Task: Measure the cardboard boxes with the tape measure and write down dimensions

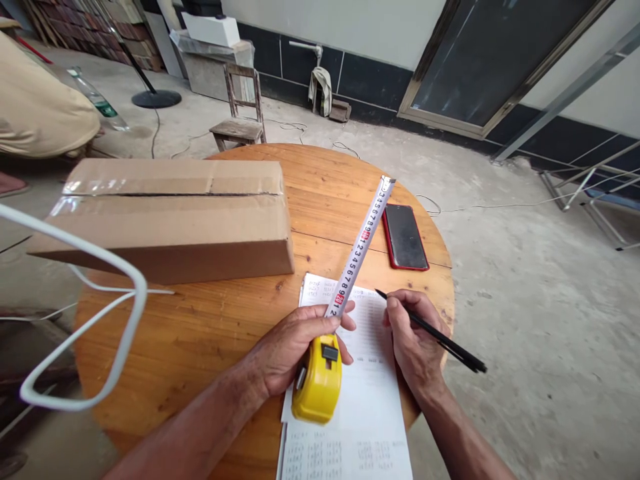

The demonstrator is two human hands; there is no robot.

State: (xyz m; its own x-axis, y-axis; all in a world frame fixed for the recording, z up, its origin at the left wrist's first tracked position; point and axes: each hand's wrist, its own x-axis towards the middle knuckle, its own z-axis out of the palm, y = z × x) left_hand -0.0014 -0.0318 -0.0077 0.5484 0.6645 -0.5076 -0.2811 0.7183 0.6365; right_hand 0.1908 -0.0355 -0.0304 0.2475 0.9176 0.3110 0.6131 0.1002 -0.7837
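My left hand (295, 343) is closed on a yellow tape measure (317, 387), its thumb pressing the blade near the case. The white blade (357, 250) sticks out up and to the right, with its hooked end past the top of a phone. Between the fingers of my right hand (417, 333) is a black pen (440, 337), its tip pointing left over the papers. Beneath both hands lie sheets of paper (370, 407) with rows of faint writing. A taped cardboard box (175, 227) rests on the table, left of the tape.
The round wooden table (240, 320) carries a red-cased phone (407, 237) near its right edge. White bent tubing (135, 287) crosses the left foreground. Behind stand a small wooden chair (240, 127) and a pole base (156, 99). A plastic bottle (100, 100) is beside a person's clothed leg (40, 100).
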